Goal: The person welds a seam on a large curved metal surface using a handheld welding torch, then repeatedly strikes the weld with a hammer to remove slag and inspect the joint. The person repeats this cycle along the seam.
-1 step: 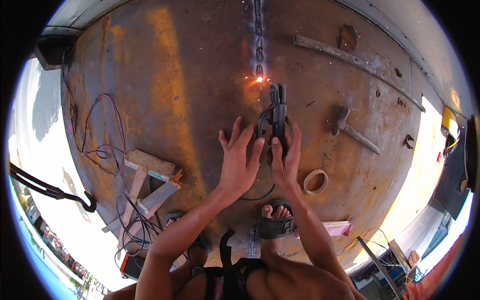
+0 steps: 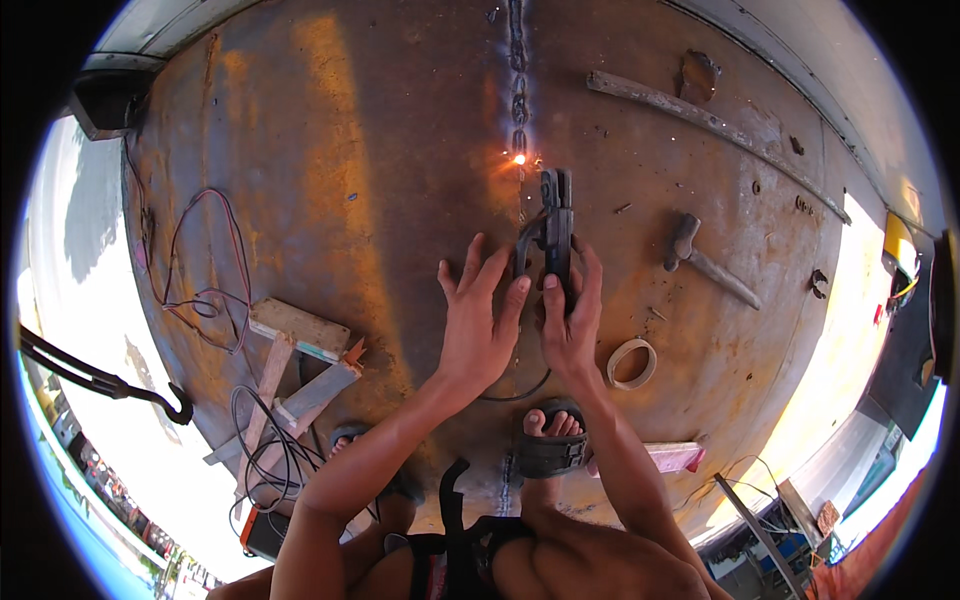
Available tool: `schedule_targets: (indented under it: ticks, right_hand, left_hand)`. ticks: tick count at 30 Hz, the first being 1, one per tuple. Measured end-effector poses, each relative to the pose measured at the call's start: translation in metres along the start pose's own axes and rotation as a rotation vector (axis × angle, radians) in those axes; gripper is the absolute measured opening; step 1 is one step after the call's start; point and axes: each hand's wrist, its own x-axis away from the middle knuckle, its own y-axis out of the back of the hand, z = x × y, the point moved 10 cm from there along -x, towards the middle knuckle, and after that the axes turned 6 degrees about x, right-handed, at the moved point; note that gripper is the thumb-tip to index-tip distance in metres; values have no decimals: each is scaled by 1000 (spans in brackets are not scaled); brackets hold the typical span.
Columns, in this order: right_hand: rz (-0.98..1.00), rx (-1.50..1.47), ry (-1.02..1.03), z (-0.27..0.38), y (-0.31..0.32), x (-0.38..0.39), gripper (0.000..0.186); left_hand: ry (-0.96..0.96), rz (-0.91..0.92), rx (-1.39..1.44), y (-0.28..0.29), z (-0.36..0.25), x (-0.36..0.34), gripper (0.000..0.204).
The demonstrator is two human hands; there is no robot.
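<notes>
My right hand [image 2: 572,320] grips a black welding electrode holder [image 2: 557,235], thumb along its handle and fingers round the right side. The holder's jaws point away from me. Just beyond them a bright welding arc [image 2: 519,160] glows on the seam, throwing small orange sparks. From the arc a dark, rough weld bead [image 2: 517,70] runs to the far edge. My left hand [image 2: 478,325] hovers left of the holder with fingers spread, its thumb tip close to the holder's lever. Any electrode between jaws and arc is hard to make out.
On the rusty steel plate [image 2: 430,130] to the right lie a hammer [image 2: 708,262], a long metal bar [image 2: 715,125] and a pale ring [image 2: 632,345]. Wood pieces [image 2: 300,330] and coiled cables [image 2: 262,455] sit at the left. My sandalled foot [image 2: 553,440] is close behind my hands.
The sparks around the arc have shifted slightly. My hands and the electrode holder show no visible movement.
</notes>
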Motion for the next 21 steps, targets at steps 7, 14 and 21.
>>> schedule_targets:
  ticks: [7, 14, 21]
  right_hand:
    - [-21, 136, 175, 4, 16, -17, 53]
    - [18, 208, 231, 10, 22, -32, 52]
    - [50, 204, 196, 12, 18, -32, 51]
  left_hand:
    - [-60, -7, -61, -5, 0, -4, 49]
    - [-87, 67, -94, -7, -8, -1, 49]
    - [-74, 52, -63, -7, -1, 1, 52]
